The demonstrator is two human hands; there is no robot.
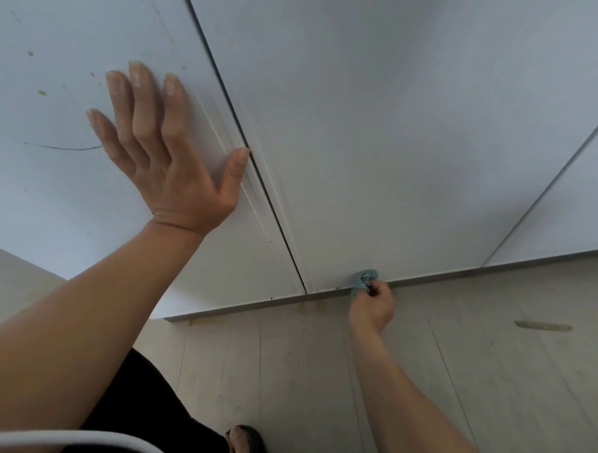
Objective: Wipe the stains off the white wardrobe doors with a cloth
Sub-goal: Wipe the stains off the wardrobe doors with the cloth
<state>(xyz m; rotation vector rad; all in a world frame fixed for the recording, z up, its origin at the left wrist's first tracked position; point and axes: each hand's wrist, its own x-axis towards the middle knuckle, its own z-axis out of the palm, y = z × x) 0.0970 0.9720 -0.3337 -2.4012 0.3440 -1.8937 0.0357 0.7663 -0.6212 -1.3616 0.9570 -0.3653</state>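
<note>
At lower centre, cloth [363, 278]: a small teal wad pressed to the bottom edge of the middle door [380, 144], just above the floor [473, 371].
Right hand [372, 310]: fingers curled round the cloth, holding it against that edge.
Left hand [167, 152]: at upper left, flat and spread on the left door [52, 198], thumb at the gap between the doors; it holds nothing.
Left door: yellowish specks [42, 93] and a thin dark curved line [64, 147] show beside the left hand, so this panel looks unwiped.
Middle door: its face shows no clear marks; only the lowest strip seems to be in hand.
Right door [583, 204]: at the right edge, no marks visible; whether it has been wiped I cannot tell.
Progress: likely partway, with the left door's stains plainly left to do.
</note>
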